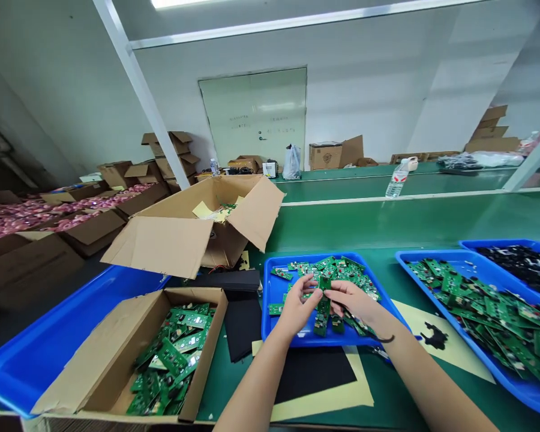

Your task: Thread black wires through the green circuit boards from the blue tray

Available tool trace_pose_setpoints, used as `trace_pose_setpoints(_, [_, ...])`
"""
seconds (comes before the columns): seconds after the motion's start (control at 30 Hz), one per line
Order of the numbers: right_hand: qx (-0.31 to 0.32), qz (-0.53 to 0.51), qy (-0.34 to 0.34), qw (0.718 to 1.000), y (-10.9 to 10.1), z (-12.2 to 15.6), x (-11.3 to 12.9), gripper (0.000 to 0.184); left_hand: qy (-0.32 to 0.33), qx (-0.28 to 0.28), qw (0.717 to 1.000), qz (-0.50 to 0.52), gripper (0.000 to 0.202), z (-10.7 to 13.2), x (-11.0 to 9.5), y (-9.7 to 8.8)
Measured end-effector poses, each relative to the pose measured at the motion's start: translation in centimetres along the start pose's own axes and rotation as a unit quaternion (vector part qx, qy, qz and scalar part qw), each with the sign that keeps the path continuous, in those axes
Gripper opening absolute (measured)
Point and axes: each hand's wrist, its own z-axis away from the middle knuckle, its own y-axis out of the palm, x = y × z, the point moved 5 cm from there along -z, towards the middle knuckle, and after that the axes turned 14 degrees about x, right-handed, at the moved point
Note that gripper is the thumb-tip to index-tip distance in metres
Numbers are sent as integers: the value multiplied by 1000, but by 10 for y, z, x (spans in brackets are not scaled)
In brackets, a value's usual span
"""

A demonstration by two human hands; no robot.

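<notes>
Your left hand (299,309) and your right hand (353,302) meet just above a blue tray (270,318), and together they are grasping a green circuit board (323,318). The fingers of both hands close on it from opposite sides, so neither hand is released, though they partly hide the board and its exact grip. Directly beneath your hands, a loose pile of green boards (342,277) fills much of the tray. A thin black band (386,339) lies by your right wrist. Farther right of that hand sits a bigger blue tray (432,264) heaped with more green boards (486,312), and beyond it a third blue tray (504,247) holds dark parts (522,267). Left of your left hand, past a black foam sheet (240,327), an open cardboard box (117,354) holds green boards (171,360) standing and leaning in rows. Closer to you, below your hands, a black mat (315,375) rests on pale yellow paper (324,408). Ahead of your hands, a larger open carton (175,246) sits at the edge of the green workbench (387,228).
</notes>
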Motion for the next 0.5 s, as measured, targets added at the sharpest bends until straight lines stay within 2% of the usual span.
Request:
trace_pose_setpoints(0.1, [24, -20, -9, 999, 12, -4, -6, 42, -6, -6, 999, 44, 32, 0, 1, 4])
trace_pose_setpoints(0.2, [14, -28, -20, 999, 12, 0, -8, 38, -17, -32, 995, 89, 37, -1, 3, 3])
trace_pose_setpoints(0.37, [-75, -13, -59, 995, -9, 13, -7, 37, -49, -77, 980, 177, 44, -2, 9, -9])
trace_pose_setpoints(0.5, [-125, 16, -97, 987, -16, 22, -7, 33, -83, -40, 975, 202, 39, 0, 11, -2])
